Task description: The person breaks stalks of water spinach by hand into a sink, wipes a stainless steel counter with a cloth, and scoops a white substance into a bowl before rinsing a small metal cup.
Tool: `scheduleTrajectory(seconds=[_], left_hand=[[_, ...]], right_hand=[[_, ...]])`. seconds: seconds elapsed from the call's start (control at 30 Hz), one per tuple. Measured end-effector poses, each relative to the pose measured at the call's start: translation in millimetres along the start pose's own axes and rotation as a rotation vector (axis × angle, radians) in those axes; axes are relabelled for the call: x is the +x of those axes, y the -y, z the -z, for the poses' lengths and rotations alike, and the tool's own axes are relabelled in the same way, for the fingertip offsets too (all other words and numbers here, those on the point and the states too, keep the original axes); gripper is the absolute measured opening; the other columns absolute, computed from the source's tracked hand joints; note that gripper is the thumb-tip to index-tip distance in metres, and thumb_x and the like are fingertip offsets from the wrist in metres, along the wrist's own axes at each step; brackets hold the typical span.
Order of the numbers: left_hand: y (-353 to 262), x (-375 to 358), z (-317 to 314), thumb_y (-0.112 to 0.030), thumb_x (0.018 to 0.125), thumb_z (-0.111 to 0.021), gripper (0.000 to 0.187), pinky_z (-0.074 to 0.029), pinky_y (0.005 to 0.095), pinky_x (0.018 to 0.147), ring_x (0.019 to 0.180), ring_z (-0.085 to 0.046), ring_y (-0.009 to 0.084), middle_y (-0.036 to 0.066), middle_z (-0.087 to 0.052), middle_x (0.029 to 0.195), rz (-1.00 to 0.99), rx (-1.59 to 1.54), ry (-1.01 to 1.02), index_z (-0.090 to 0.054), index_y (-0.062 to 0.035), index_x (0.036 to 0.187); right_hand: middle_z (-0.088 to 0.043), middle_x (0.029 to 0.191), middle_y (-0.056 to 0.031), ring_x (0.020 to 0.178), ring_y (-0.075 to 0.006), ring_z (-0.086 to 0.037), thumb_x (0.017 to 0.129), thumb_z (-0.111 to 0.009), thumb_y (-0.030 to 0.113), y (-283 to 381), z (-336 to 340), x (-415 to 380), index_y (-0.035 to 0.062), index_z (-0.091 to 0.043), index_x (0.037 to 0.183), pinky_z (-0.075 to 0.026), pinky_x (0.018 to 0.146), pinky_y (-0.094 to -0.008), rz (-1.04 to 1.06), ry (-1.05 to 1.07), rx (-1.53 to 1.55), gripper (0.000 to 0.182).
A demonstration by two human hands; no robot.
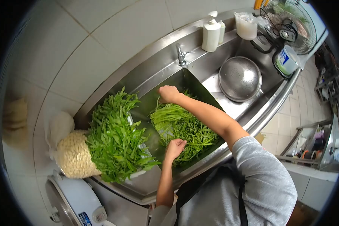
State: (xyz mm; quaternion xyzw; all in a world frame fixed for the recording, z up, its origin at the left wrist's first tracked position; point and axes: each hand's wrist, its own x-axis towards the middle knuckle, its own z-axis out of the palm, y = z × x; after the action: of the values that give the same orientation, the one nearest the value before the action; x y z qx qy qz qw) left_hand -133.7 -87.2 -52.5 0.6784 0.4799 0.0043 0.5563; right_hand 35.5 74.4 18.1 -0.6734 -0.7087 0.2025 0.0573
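Observation:
Long-stemmed leafy greens, resembling water spinach, lie in the left sink basin. Over the near side of this heap, my left hand is closed, thumb and fingers pinching green stems. Across the heap, by the basin's far side, my right hand is curled into a fist. A thin green stem hangs just below its fingers, though its grip is partly hidden. A larger pile of the same greens rests on a white tray or board to the left of the basin.
Right of the greens, a round metal lid or bowl sits in the second basin. The faucet, pump bottle and fan line the back. At left are a bag of pale pieces and a rice cooker.

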Motion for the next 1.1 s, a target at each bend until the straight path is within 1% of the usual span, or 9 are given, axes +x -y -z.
scheduleTrajectory(seconds=[0.1,0.17,0.27,0.4,0.53,0.63,0.73,0.83,1.1], left_hand=[[1,17,1,-0.020,0.084,-0.059,0.042,-0.045,0.0281,0.064,0.066,-0.058,0.0139,0.010,-0.064,0.077,-0.044,0.074,0.019,-0.050,0.0002,0.119],[21,46,-9,-0.021,0.083,-0.061,0.053,-0.046,0.0311,0.077,0.083,-0.060,0.0197,0.014,-0.064,0.090,-0.389,0.390,-0.175,-0.041,-0.0002,0.127],[-30,93,3,-0.024,0.086,-0.057,0.051,-0.044,0.0353,0.085,0.102,-0.057,0.0258,0.018,-0.058,0.111,-0.161,0.079,0.192,-0.041,-0.0021,0.128],[-58,141,11,-0.024,0.086,-0.058,0.048,-0.046,0.0326,0.082,0.094,-0.059,0.0220,0.014,-0.062,0.102,-0.198,0.029,0.126,-0.044,-0.0029,0.127],[-72,183,17,-0.026,0.086,-0.055,0.044,-0.041,0.0371,0.087,0.102,-0.052,0.0230,0.010,-0.056,0.110,-0.063,-0.572,0.189,-0.043,-0.0090,0.125],[-35,254,17,-0.027,0.092,-0.042,0.034,-0.038,0.0420,0.096,0.114,-0.045,0.0295,0.014,-0.048,0.124,0.111,-1.288,0.189,-0.048,-0.0042,0.116],[-64,268,23,-0.018,0.091,-0.046,0.031,-0.037,0.0418,0.099,0.117,-0.044,0.0263,0.017,-0.047,0.125,0.410,-1.763,-0.191,-0.047,-0.0020,0.117],[-59,282,30,-0.018,0.091,-0.045,0.031,-0.037,0.0407,0.098,0.118,-0.044,0.0264,0.018,-0.046,0.126,0.273,-1.665,-0.127,-0.046,-0.0012,0.118],[-151,252,34,-0.009,0.091,-0.042,0.022,-0.046,0.0287,0.081,0.090,-0.058,0.0194,0.013,-0.059,0.101,-0.052,-0.469,0.019,-0.050,0.0025,0.107]], right_hand=[[-0.063,0.089,-0.0151,0.082,-0.0311,-0.062,0.077,-0.054,0.020,-55,5,-3,0.0083,-0.061,0.102,-0.051,0.071,-0.0411,-0.188,-0.233,0.042,0.028],[-0.059,0.105,-0.0155,0.094,-0.0311,-0.059,0.079,-0.047,0.013,-99,33,-6,0.0048,-0.055,0.111,-0.048,0.079,-0.0422,-0.261,-0.518,0.056,0.035],[-0.051,0.121,-0.0151,0.106,-0.0298,-0.053,0.080,-0.043,0.012,-181,35,49,0.0019,-0.047,0.120,-0.042,0.089,-0.0431,-0.085,-0.797,-0.329,0.041],[-0.061,0.101,-0.0147,0.098,-0.0289,-0.058,0.074,-0.054,0.015,-189,46,53,-0.0009,-0.060,0.099,-0.044,0.084,-0.0420,-0.360,-0.155,-0.181,0.031],[-0.060,0.070,-0.0168,0.070,-0.0314,-0.060,0.066,-0.059,0.016,-131,14,22,0.0055,-0.063,0.066,-0.048,0.065,-0.0427,-0.237,-0.611,0.323,0.011],[-0.063,0.068,-0.0158,0.062,-0.0248,-0.064,0.076,-0.058,0.022,-109,-28,23,0.0070,-0.066,0.077,-0.051,0.059,-0.0425,-0.438,-0.179,1.602,0.017],[-0.065,0.073,-0.0129,0.070,-0.0237,-0.064,0.074,-0.060,0.020,-106,-46,52,0.0078,-0.067,0.079,-0.050,0.056,-0.0412,-0.431,-0.091,1.428,0.015],[-0.065,0.081,-0.0139,0.078,-0.0267,-0.063,0.070,-0.064,0.021,-114,-19,35,0.0059,-0.066,0.074,-0.050,0.057,-0.0384,0.028,-0.111,-0.023,0.016],[-0.041,0.112,-0.0214,0.093,-0.0354,-0.048,0.069,-0.053,0.003,-227,31,67,-0.0025,-0.049,0.103,-0.044,0.082,-0.0411,-0.164,-0.947,0.414,0.036]])
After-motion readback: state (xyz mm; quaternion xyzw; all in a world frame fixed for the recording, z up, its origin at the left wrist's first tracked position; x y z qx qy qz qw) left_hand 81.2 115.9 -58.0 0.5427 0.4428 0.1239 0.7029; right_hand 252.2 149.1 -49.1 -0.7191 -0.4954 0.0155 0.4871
